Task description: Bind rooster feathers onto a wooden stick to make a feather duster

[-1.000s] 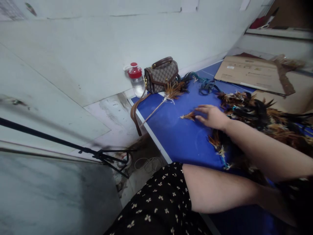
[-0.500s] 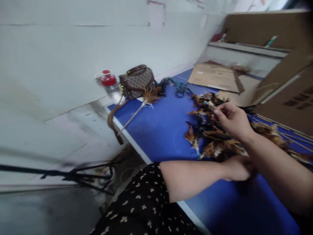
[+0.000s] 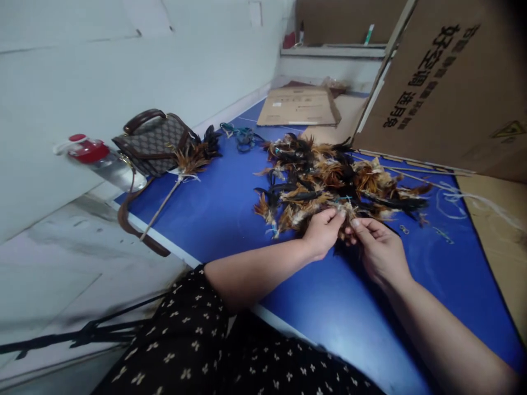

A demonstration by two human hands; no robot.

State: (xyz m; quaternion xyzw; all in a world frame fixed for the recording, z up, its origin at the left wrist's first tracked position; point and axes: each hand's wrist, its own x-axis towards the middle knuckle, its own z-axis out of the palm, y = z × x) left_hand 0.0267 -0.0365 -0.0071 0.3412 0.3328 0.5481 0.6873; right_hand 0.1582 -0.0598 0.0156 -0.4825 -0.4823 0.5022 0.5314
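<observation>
Both hands meet at the near edge of a pile of brown and black feather bunches (image 3: 329, 170) on the blue table. My left hand (image 3: 323, 233) is closed, thumb and fingers pinching the tied end of a feather bunch (image 3: 348, 209). Close beside it, my right hand (image 3: 381, 249) pinches the same bunch from the right, its thumb against the fingers. The lower part of this bunch is hidden behind the hands. To the left lies a feather bunch tied with white string to a thin stick (image 3: 160, 211).
A checked handbag (image 3: 154, 145) and a red-capped water bottle (image 3: 102, 162) stand by the wall. Flattened cardboard (image 3: 296, 107) lies at the back, and a large printed carton (image 3: 448, 93) rises on the right. Thin sticks (image 3: 420, 170) and white string (image 3: 486, 203) lie near it.
My right hand has come back from the far side of the pile to meet my left hand at its near edge. The view has swung right.
</observation>
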